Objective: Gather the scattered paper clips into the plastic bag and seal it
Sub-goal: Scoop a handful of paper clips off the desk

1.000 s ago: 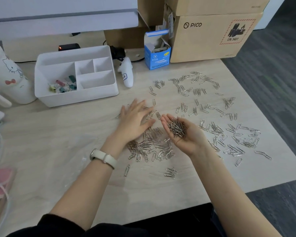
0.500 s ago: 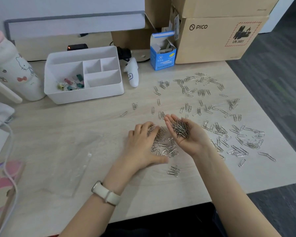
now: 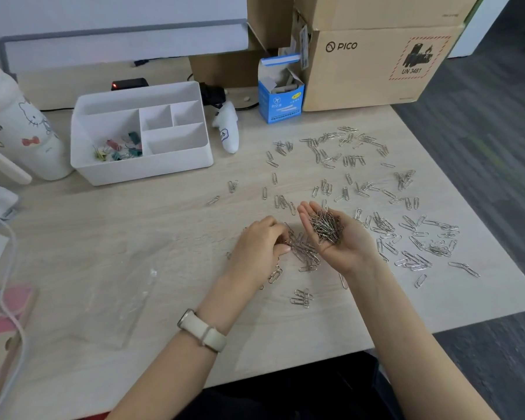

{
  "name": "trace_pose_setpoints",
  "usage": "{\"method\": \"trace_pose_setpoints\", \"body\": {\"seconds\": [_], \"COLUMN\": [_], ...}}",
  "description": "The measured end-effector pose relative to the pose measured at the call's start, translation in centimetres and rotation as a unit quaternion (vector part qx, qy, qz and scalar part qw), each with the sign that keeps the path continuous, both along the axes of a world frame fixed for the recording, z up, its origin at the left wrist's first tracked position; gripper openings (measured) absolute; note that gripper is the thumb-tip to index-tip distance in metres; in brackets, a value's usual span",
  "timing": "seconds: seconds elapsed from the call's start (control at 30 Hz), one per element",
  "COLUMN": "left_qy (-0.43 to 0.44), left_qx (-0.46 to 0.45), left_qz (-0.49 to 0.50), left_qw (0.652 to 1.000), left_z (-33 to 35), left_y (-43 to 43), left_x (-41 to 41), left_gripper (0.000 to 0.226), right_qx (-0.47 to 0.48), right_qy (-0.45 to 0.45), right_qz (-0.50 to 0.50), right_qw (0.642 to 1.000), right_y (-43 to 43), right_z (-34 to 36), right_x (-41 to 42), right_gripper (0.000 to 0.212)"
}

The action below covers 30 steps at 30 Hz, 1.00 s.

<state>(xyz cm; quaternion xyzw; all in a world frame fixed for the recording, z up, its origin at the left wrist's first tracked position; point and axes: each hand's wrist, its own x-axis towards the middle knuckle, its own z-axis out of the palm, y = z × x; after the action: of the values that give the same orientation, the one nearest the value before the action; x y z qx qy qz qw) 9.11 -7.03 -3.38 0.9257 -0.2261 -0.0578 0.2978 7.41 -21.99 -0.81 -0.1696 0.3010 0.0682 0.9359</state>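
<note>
— What are your hands doing?

— My right hand (image 3: 337, 237) is open, palm up, just above the tabletop (image 3: 103, 225). A heap of clips (image 3: 326, 227) sits in it. My left hand (image 3: 259, 250) is palm down with its fingers curled on a little pile (image 3: 303, 251) lying flat on the tabletop. I cannot tell if it has pinched any.

— Where are the other clips?

— Lots are spread out (image 3: 361, 165) past my hands and to the right. A few (image 3: 302, 297) lie close to me, by my arms.

— And the bag?

— The bag (image 3: 115, 294) is see-through and lies flat on the tabletop, left of my left hand and apart from it. I see no clips in it.

— What else is there?

— A white tray (image 3: 140, 165) with some bright clips in one part, a blue box (image 3: 281, 101), and a big brown box (image 3: 370, 65) at the back.
</note>
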Motion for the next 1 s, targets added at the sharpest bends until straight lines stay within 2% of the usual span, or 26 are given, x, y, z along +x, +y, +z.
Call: {"method": "trace_pose_setpoints", "body": {"seconds": [0.23, 0.33, 0.43, 0.63, 0.73, 0.83, 0.9, 1.0], "left_qy": [0.088, 0.131, 0.14, 0.077, 0.028, -0.011, -0.022, -0.035], "left_qx": [0.027, -0.025, -0.086, -0.117, -0.077, -0.053, -0.062, -0.119], "left_qz": [-0.051, -0.047, -0.05, -0.118, -0.159, -0.195, -0.19, -0.149], "left_qw": [0.994, 0.99, 0.985, 0.983, 0.984, 0.979, 0.98, 0.981], "left_z": [1.0, 1.5, 2.7, 4.9, 4.9, 4.5, 4.4, 4.6], "left_y": [0.4, 0.8, 0.8, -1.8, -3.4, -4.1, -4.0, -3.1], "left_x": [2.5, 3.0, 3.1, 3.2, 3.2, 3.5, 3.6, 3.4], "left_gripper": [0.019, 0.013, 0.011, 0.011, 0.012, 0.015, 0.019, 0.023], "right_qx": [-0.019, -0.028, -0.024, -0.044, -0.044, -0.005, 0.022, 0.007], "right_qy": [0.006, 0.01, 0.007, 0.015, 0.022, 0.025, 0.025, 0.009], "right_qz": [0.003, 0.008, 0.01, 0.023, 0.033, 0.034, 0.022, 0.043], "right_qw": [1.0, 1.0, 1.0, 0.999, 0.998, 0.999, 0.999, 0.999], "right_y": [-0.3, -0.4, -0.3, 0.0, 0.2, 0.3, 0.4, 0.8], "right_z": [-0.3, -0.4, -0.3, -0.3, -0.2, -0.2, -0.3, 0.0], "right_x": [-0.1, -0.1, -0.2, -0.1, -0.1, -0.1, 0.0, 0.3], "right_gripper": [0.03, 0.03, 0.03, 0.042, 0.039, 0.031, 0.029, 0.031]}}
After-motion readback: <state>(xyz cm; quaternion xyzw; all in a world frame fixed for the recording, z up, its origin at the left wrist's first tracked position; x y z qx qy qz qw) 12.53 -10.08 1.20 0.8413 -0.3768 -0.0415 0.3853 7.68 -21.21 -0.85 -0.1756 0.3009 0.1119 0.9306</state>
